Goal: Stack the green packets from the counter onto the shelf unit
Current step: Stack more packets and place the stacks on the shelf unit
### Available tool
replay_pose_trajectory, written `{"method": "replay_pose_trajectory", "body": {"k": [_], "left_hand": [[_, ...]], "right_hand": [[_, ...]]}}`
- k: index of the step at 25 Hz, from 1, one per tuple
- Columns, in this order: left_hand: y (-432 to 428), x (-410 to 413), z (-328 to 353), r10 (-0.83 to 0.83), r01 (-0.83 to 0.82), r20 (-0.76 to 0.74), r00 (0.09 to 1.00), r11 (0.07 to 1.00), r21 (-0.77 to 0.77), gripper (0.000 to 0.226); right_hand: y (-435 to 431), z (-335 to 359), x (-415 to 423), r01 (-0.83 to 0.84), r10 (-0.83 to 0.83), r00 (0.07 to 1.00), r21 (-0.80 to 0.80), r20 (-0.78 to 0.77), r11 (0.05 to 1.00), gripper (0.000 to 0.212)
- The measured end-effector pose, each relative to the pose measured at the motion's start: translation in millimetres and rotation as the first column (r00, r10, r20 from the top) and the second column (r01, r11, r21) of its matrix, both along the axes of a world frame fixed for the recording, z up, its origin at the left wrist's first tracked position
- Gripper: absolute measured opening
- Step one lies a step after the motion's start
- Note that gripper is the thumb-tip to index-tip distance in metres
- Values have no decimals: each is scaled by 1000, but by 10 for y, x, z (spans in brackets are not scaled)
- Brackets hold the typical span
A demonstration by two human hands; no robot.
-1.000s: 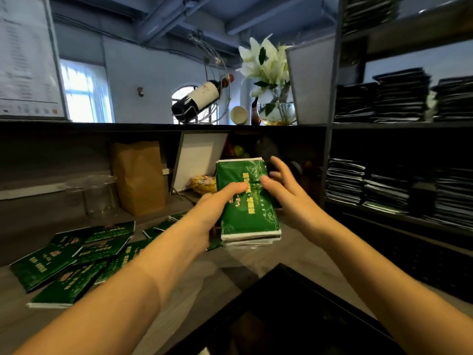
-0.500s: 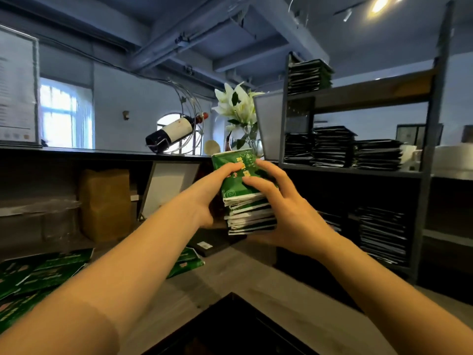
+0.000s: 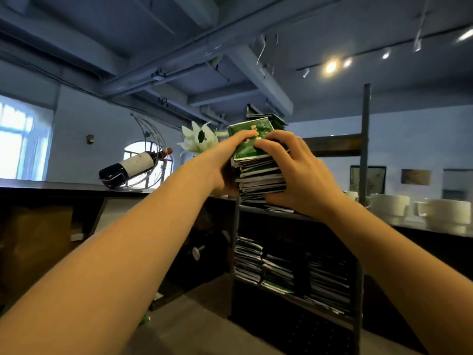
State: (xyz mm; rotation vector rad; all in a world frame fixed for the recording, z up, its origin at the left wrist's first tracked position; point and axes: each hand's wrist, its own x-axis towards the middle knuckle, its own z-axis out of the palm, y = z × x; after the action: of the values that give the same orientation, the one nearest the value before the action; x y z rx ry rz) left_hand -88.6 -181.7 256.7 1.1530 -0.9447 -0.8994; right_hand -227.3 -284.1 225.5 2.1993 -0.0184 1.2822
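My left grip (image 3: 220, 165) and right grip (image 3: 299, 175) clasp the packets (image 3: 256, 162) from either flank, fingers over the top, at frame centre against the shelf (image 3: 332, 144). They look light, glossy and loose (apt to slither), so I'd squeeze the sides evenly.

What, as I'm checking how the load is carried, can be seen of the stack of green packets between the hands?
The stack of green packets is a bundle of flat sachets, white and green edges unevenly aligned. The top one is green with yellow print and swirls, tilted towards the camera. The left hand grips its left side; the right hand curls over its top and right side. It is level with a shelf of the shelf unit; whether it rests there is unclear.
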Motion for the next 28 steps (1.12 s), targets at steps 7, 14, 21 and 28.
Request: {"method": "replay_pose_trajectory", "body": {"k": [7,14,21,28], "left_hand": [[-644,-240,607,-144,140,-3,990,964,-228,52],[-1203,-211,805,-136,133,12,991,939,-317,45],[-1681,-33,652,120,-75,75,990,894,-442,30],[-1801,135,490,686,-315,337,644,640,-701,10]], "right_hand": [[-500,743,-278,179,-161,973,-102,163,978,85],[-869,1167,-200,271,-277,940,58,199,961,81],[-1119,1346,57,365,-390,918,234,73,901,83],[-1154,1491,279,497,-503,863,262,-48,828,90]]}}
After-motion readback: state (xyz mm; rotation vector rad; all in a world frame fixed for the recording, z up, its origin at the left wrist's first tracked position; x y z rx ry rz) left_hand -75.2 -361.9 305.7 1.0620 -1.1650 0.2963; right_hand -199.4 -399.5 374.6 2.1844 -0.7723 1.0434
